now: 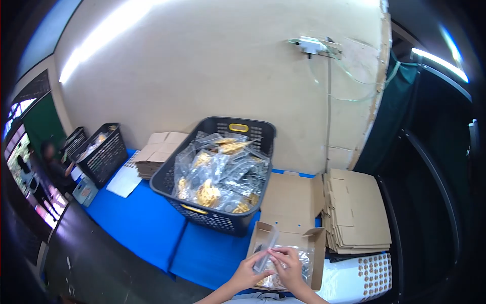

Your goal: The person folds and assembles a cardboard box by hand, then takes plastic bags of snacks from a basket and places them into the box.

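Plastic packet point(273, 238), clear, glossy and slim from this angle, stood tilted above the open cardboard box point(318, 257) at the blue-covered table point(136, 218)'s near edge. You had the fingers of your left hand point(249, 273) and right hand point(288, 268) clamped on its lower part. Crinkled clear bags point(305, 256) lay inside the box, below your hands.
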Demonstrator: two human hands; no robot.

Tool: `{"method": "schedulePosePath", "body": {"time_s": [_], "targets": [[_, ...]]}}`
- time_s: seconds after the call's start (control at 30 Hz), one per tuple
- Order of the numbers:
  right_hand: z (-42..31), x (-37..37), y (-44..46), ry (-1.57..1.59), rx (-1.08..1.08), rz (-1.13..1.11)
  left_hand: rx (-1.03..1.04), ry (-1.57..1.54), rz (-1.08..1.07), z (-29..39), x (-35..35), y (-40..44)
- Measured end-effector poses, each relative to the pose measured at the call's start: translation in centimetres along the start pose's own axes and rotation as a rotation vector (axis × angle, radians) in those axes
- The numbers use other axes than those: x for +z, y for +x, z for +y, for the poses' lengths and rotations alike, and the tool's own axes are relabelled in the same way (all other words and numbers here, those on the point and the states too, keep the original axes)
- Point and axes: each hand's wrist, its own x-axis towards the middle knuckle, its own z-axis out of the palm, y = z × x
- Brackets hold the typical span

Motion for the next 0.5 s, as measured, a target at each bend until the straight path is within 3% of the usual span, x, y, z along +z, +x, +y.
{"method": "schedulePosePath", "body": {"time_s": [0.17, 0.23, 0.27, 0.33, 0.37, 0.4, 0.47, 0.5], "targets": [[0.0, -0.1, 0.3, -0.075, -0.055, 0.068, -0.099, -0.051, -0.011, 0.0, -0.3, -0.4], [-1.1, 0.3, 0.7, 0.022, 0.127, 0.229, -0.066, -0.052, -0.027, -0.2, -0.8, -0.7], [-1.0, 0.7, 1.0, 0.048, 0.107, 0.206, -0.07, -0.032, 0.008, -0.6, -1.0, -1.0], [0.1, 1.0, 0.5, 0.242, 0.318, 0.215, -0.211, -0.08, -0.062, -2.0, -1.0, -1.7], [2.8, 1.3, -0.2, 0.321, 0.311, 0.069, -0.034, -0.026, -0.001, -3.1, -0.8, -1.8], [2.9, 1.1, 0.0, 0.323, 0.303, 0.066, -0.029, -0.022, 0.005, -2.3, -1.1, -1.8], [2.4, 0.2, 0.1, 0.674, 0.487, -0.138, -0.149, -0.045, 0.101, -0.2, -1.4, -1.8], [2.3, -0.1, 0.2, 0.609, 0.573, -0.149, -0.143, -0.049, 0.102, -0.7, -1.5, -1.8]]}}
